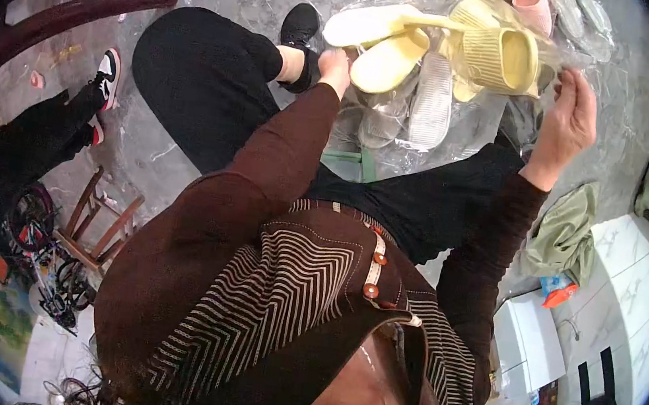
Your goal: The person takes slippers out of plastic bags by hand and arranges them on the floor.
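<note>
While right hand (570, 122) pinches edge of clear plastic (551, 56); left hand (335, 69) beside yellow slipper (389, 62), grip unclear; floor (621, 140) rightward

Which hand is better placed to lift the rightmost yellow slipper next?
Probably the right hand: it is close beside that yellow slipper. The left hand is farther off, by another yellow slipper.

Hands (570, 122) beside yellow slippers (389, 61)
</note>
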Available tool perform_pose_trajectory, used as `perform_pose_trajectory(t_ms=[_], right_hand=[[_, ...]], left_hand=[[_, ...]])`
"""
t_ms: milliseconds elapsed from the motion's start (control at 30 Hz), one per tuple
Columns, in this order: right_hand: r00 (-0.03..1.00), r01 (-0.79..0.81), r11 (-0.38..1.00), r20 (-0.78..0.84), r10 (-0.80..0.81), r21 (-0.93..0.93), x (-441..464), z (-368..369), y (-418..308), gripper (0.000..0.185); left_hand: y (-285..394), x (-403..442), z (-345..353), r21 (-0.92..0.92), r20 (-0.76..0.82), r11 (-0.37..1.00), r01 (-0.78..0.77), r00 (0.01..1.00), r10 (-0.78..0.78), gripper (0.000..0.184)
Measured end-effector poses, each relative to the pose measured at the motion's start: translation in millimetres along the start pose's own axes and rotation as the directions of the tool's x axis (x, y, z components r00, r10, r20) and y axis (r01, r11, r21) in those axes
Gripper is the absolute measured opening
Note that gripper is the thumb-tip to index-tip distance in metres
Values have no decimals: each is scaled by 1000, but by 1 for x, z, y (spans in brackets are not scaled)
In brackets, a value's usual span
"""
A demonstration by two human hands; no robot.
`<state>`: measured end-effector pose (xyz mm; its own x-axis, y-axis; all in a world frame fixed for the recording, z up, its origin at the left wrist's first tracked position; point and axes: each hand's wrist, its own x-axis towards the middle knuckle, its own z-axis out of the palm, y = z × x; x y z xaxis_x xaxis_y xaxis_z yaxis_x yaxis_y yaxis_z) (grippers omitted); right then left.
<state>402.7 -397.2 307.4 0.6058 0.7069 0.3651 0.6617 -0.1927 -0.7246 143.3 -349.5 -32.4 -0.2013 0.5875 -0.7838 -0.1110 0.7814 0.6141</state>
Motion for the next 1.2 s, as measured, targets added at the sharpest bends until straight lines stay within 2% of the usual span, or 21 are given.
perform_pose_trajectory(t_ms=[33, 67, 133, 200, 300, 333, 433, 533, 700, 733, 833, 967, 1067, 1133, 1200], right_hand=[[1000, 8, 1000, -8, -8, 3, -1, -1, -3, 11], [991, 116, 992, 75, -112, -42, 0, 2, -2, 11], [921, 335, 935, 246, -301, -112, 2, 7, -4, 12], [929, 338, 938, 189, -319, -73, 0, 4, -8, 12], [942, 326, 945, 83, -326, 13, -10, 3, -15, 12], [940, 332, 943, 99, -327, -30, -16, 5, -15, 12], [934, 354, 926, 107, -342, -134, -23, 6, -15, 12], [948, 297, 955, 117, -297, 19, -43, 4, -14, 11], [969, 245, 969, 16, -245, -29, -56, 0, -15, 11], [964, 265, 964, 25, -265, 11, -58, 2, -14, 10], [946, 321, 943, 26, -324, 89, -49, 3, -22, 10], [937, 344, 932, 24, -349, 118, -47, -4, -37, 9], [934, 358, 923, -39, -356, 140, -40, -3, -42, 11], [948, 314, 934, -3, -318, 171, -44, -7, -60, 10], [966, 236, 946, 49, -253, 222, -41, -11, -83, 10]], left_hand=[[8, -8, 4, 196, -56, 960, -200, 975, 215, 17], [20, -13, 8, 188, -49, 958, -215, 973, 227, 17], [36, -17, 18, 289, 33, 890, -352, 933, 358, 17], [59, -36, 27, 323, 82, 843, -430, 900, 428, 18], [108, -104, 26, 356, 289, 557, -750, 655, 698, 19], [109, -110, 23, 350, 301, 545, -762, 643, 704, 19], [125, -120, 24, 144, 462, 530, -836, 530, 711, 18], [144, -135, 22, 176, 540, 500, -848, 508, 671, 19], [182, -154, 23, 143, 659, 418, -897, 402, 636, 23], [187, -160, 21, 143, 665, 414, -899, 397, 633, 23], [209, -178, 21, 189, 711, 455, -870, 440, 548, 27], [225, -196, 18, 100, 767, 547, -831, 415, 489, 30], [236, -213, 20, 22, 786, 581, -813, 373, 493, 28], [242, -224, 16, 2, 792, 608, -794, 372, 484, 28], [257, -236, 20, 19, 850, 644, -765, 352, 392, 31]])
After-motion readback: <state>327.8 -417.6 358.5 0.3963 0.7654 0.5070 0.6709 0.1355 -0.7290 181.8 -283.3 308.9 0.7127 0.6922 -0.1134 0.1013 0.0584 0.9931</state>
